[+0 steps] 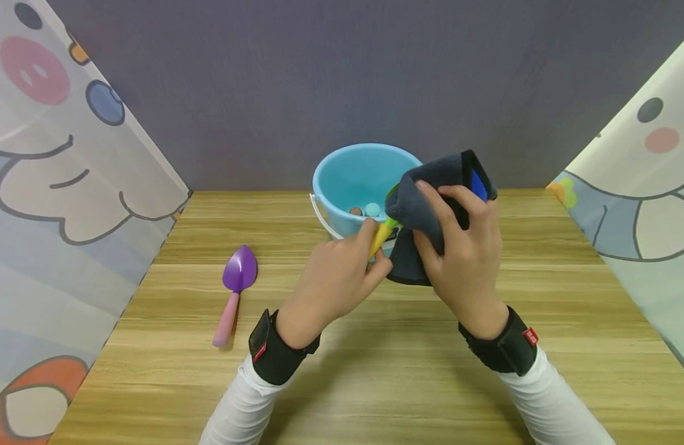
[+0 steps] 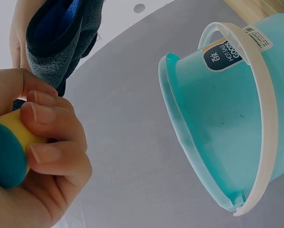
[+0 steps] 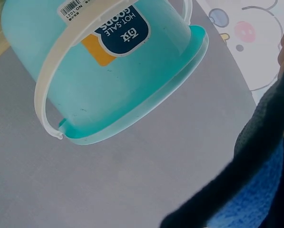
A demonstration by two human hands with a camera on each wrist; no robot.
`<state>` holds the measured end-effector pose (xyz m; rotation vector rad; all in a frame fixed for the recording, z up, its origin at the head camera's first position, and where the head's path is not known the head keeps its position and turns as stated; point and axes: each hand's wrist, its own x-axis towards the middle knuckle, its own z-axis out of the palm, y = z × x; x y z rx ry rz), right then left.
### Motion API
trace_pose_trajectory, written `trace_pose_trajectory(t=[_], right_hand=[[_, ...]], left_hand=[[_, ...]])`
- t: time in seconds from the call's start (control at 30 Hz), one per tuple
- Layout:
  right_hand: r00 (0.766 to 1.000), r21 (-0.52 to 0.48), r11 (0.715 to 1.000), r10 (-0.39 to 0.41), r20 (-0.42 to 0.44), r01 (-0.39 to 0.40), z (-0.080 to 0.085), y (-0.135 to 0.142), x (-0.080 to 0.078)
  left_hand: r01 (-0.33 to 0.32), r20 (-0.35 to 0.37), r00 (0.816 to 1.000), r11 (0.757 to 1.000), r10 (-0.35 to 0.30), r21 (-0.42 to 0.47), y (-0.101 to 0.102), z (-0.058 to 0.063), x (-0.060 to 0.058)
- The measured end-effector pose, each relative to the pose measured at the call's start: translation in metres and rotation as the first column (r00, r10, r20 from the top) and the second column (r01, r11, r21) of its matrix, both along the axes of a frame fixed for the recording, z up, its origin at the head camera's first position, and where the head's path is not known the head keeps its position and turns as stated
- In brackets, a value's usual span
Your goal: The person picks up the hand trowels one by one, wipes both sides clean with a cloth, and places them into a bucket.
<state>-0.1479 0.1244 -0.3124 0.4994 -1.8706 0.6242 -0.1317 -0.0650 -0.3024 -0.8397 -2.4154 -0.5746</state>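
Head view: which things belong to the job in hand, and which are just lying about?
Probably in the job:
tool, in the left hand
cloth, in the right hand, against the tool

Seemingly lying about:
trowel, on the table
bucket, in neither hand
round things inside it

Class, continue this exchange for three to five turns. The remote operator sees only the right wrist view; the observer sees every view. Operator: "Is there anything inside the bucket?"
Observer: Yes, the head view shows a pale blue ball inside the bucket.
Operator: Is the left hand holding anything?
Observer: Yes, its fingers grip a yellow handle.
Operator: Does anything lie on the table to the left of that hand?
Observer: Yes, a trowel with a purple blade lies there.
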Motion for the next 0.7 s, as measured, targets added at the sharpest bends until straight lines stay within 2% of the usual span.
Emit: trace_pose_trajectory(t=[0.7], right_hand=[[0.997, -0.083, 0.994, -0.073, -0.011, 0.072, 0.0053, 0.0066, -0.0035]], left_hand=[[-0.035, -0.027, 0.999, 0.999, 0.034, -0.037, 0.0003, 0.0002, 0.0011]])
